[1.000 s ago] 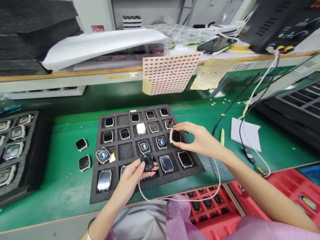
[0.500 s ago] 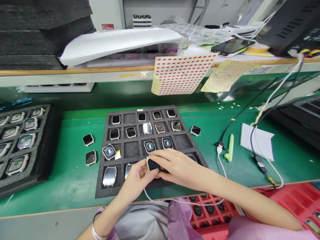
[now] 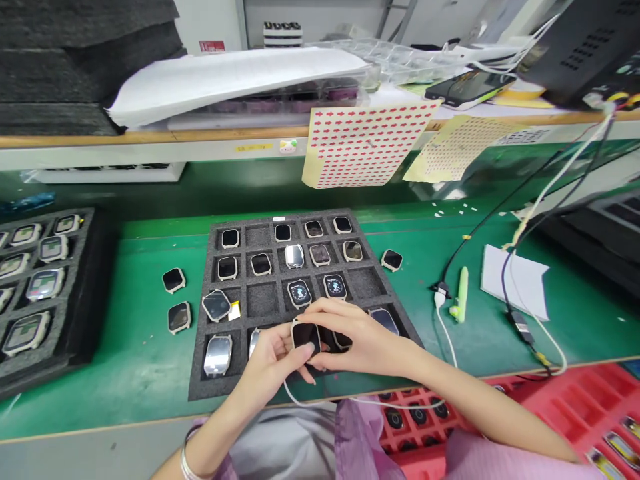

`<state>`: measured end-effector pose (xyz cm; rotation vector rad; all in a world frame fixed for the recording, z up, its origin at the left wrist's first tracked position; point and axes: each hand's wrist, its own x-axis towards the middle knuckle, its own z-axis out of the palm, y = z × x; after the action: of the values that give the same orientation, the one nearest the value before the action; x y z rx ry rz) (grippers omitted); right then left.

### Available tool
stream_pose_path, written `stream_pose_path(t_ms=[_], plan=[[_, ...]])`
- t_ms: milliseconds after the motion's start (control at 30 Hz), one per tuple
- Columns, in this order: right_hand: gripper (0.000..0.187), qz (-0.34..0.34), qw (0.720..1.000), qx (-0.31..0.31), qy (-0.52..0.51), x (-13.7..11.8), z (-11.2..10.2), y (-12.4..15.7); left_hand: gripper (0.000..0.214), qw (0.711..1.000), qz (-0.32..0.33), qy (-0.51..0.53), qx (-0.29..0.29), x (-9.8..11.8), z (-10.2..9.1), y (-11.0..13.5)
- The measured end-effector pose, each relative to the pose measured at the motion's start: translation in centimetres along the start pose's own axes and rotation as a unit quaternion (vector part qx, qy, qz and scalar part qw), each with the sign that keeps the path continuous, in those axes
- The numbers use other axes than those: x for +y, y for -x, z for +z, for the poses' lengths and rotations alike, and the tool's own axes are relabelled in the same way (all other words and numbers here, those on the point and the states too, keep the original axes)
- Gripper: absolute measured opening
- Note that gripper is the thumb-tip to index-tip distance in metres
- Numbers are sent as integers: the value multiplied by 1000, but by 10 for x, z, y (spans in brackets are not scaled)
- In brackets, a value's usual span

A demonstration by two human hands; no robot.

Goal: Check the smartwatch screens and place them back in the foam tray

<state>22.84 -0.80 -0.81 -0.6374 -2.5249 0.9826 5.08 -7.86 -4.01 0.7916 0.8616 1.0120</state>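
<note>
One dark-faced watch (image 3: 303,334) is gripped by both hands — the left hand (image 3: 273,352) with its thumb on the screen, the right hand (image 3: 357,332) with fingers at its edge — above the front row of one foam tray (image 3: 263,301). Two lit watches (image 3: 299,293) sit in the tray. Three loose watches (image 3: 173,280) lie on the table (image 3: 135,373): two left of the tray, one right. One white cord (image 3: 439,300) loops below the hands.

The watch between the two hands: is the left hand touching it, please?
Touching. The head view shows it: the left hand has its thumb laid over the lower part of the dark face of the watch.
</note>
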Motion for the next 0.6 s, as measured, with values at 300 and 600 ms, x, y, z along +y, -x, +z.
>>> stream_pose_path(t_ms=[300,600], plan=[[47,-7,999,13,-43,6,4,3,20,1000,4,1,-8,-3,-1,-2],[49,-5,998,31,61,4,7,9,22,999,2,-46,3,0,2,-2]])
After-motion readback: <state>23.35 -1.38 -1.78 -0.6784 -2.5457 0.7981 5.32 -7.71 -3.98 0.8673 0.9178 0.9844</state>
